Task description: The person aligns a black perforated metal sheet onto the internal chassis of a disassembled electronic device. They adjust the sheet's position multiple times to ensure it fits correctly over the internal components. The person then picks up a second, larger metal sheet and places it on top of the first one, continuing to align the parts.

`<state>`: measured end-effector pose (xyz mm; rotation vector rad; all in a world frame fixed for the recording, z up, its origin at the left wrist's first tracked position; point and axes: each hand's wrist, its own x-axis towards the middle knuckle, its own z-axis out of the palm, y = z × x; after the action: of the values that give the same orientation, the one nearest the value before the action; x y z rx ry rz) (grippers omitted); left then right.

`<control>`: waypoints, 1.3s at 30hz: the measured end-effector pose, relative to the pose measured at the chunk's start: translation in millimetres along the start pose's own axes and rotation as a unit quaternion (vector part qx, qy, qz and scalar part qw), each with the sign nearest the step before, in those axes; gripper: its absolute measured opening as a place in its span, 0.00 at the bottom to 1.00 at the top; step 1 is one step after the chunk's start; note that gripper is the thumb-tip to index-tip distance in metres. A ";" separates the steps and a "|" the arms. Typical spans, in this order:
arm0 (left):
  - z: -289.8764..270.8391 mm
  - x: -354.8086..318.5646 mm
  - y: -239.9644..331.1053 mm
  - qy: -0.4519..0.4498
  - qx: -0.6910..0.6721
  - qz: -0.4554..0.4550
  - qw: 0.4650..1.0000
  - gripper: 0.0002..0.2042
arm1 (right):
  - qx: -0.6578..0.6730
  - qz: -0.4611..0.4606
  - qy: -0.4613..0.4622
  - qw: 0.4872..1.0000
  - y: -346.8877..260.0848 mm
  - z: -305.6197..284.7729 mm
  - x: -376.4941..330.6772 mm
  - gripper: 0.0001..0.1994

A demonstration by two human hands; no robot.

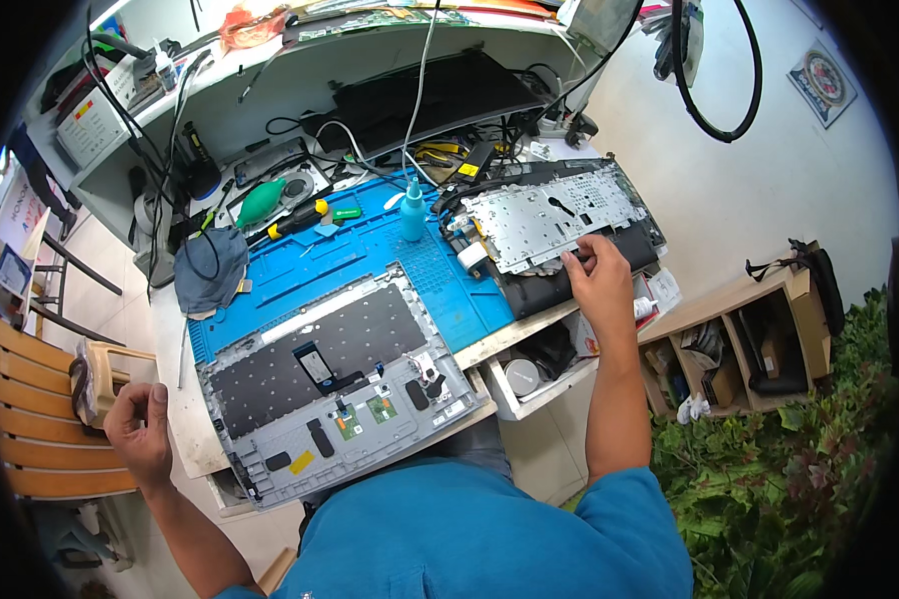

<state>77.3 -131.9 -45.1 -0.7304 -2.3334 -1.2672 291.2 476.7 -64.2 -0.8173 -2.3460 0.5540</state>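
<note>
My right hand [599, 278] is at the front edge of a perforated silver metal keyboard plate [554, 215], thumb and forefinger pinched on that edge. The plate rests over black parts, with a black roll-like piece [559, 288] in front. My left hand [140, 434] is raised off the desk's left side, fingers curled; whatever they might hold is hidden. Beside it is a beige wooden piece [95, 399]; contact cannot be told. Between my hands a grey laptop palm-rest cover [395, 444] lies inner side up, with a dark perforated panel and a small black module.
A blue repair mat [320, 270] covers much of the desk. On it are a teal bottle [413, 212], a green air blower [261, 203] and a grey cloth [211, 270]. Cables hang overhead. An open drawer [544, 394] juts out below; a slatted wooden bench [40, 409] stands left.
</note>
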 end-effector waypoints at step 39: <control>16.8 -21.7 17.5 -0.060 -0.018 -0.045 0.997 0.11 | -0.171 -0.426 -0.043 0.887 12.8 -8.6 61.2 0.16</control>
<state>103.6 -115.2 -54.5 -0.7395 -2.4707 -1.3416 263.0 528.2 -41.0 0.1678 -2.6043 -0.2114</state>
